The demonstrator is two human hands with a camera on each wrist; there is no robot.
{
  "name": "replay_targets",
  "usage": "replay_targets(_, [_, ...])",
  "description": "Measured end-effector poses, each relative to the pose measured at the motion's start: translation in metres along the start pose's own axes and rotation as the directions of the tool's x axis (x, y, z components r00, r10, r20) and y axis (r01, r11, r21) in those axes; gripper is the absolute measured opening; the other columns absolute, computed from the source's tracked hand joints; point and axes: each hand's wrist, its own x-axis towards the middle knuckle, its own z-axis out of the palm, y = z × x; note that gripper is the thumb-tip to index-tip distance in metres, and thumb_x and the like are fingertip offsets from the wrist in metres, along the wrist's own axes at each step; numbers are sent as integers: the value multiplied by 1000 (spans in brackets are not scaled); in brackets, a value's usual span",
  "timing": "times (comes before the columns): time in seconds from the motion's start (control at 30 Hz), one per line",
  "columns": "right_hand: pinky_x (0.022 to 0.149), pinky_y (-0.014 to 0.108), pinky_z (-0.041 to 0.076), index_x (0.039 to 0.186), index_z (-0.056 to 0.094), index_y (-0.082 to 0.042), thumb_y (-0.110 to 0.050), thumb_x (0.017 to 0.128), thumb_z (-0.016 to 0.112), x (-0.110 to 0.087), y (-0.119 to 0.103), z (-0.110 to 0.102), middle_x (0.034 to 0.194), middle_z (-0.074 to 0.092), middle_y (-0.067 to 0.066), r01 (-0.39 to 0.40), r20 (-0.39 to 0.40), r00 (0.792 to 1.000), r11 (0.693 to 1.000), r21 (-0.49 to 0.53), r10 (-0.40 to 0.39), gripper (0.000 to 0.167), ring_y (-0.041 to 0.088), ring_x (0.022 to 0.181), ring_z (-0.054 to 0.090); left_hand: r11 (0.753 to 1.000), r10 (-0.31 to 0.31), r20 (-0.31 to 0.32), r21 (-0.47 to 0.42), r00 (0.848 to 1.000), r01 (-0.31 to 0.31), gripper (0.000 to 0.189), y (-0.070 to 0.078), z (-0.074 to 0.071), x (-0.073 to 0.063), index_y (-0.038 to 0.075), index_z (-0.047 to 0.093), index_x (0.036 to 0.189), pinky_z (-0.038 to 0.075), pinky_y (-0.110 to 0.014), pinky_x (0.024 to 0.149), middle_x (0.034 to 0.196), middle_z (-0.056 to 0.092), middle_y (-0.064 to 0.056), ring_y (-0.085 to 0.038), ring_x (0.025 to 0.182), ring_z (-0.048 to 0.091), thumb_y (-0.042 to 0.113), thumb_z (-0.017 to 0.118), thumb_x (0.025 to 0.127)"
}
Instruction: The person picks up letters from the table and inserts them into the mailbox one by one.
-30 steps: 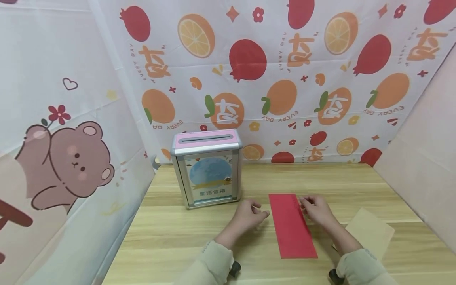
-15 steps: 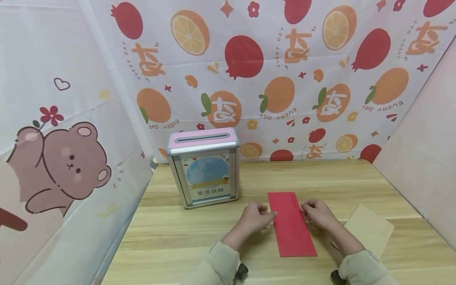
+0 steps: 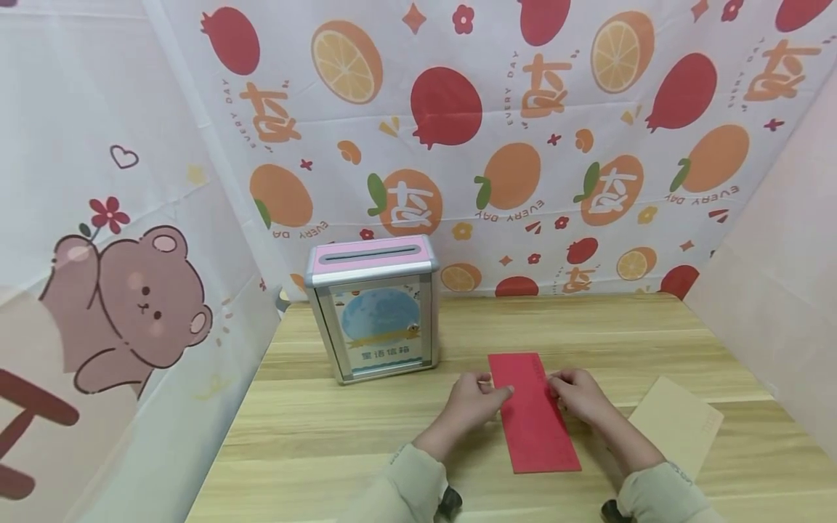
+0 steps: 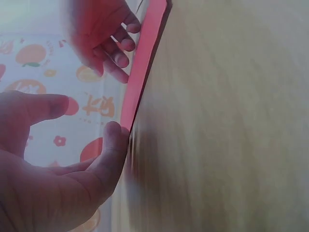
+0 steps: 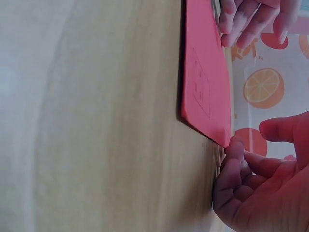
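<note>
Red envelope [image 3: 531, 432], lying on the tabletop [image 3: 294, 457] between left fingers [image 4: 112, 150] and right fingers [image 5: 232, 166]. Spread well clear of the thumbs, merely touching its side edges, pinching nothing. Could skew or slide if nudged unevenly by such loose contact. Farther back, leftward: slotted box [image 3: 378, 319].

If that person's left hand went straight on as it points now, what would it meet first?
The flat red rectangular paper envelope. The left hand points toward its long edge, and one fingertip seems to touch it in the left wrist view, though depth is unclear.
</note>
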Motion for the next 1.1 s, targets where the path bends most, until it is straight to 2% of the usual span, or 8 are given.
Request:
replay_targets(0.13, [59,25,47,127,66,10,-18,108,53,1,2,1,101,68,11,-14,-6,1000,1000,14,14,36,15,76,56,1000,4,-7,6,1000,-4,74,0,0,1,-7,52,147,62,-35,85,119,74,-11,-15,96,70,38,79,94])
replay_targets(0.33, [65,25,52,126,62,9,-8,103,62,6,8,7,102,65,13,39,-44,998,999,12,-38,29,16,86,59,1000,-11,-1,-18,1000,10,70,-1,-3,4,-6,51,147,60,-31,74,117,74,-10,-15,87,69,35,76,97])
replay_targets(0.63, [58,24,46,128,50,8,-1,104,59,2,3,11,89,72,13,86,-38,996,991,98,-83,27,13,74,59,999,2,4,-35,1000,-2,62,-2,-10,7,-9,54,143,56,-27,66,105,73,-6,-14,78,66,29,74,99])
replay_targets(0.87, [55,25,44,129,52,5,-1,104,60,-6,-9,9,95,75,14,89,-68,994,986,140,-80,27,12,68,54,1000,-8,43,-1,999,8,27,-6,-13,6,-1,65,120,51,-26,59,88,67,-6,-14,69,60,20,69,103])
replay_targets(0.97, [56,25,45,128,53,5,-1,104,61,-9,-13,9,95,74,14,104,-82,992,984,141,-93,27,12,69,54,1000,-5,59,4,998,5,19,-5,-13,5,0,67,112,52,-26,60,88,69,-6,-15,71,63,17,69,103])
replay_targets(1.1, [55,25,45,130,53,5,-2,104,61,-12,-16,9,93,74,12,110,-78,992,983,148,-99,28,12,68,54,1000,7,50,-10,999,-7,11,-5,-13,3,3,68,104,54,-26,59,86,70,-6,-15,71,66,14,69,103])
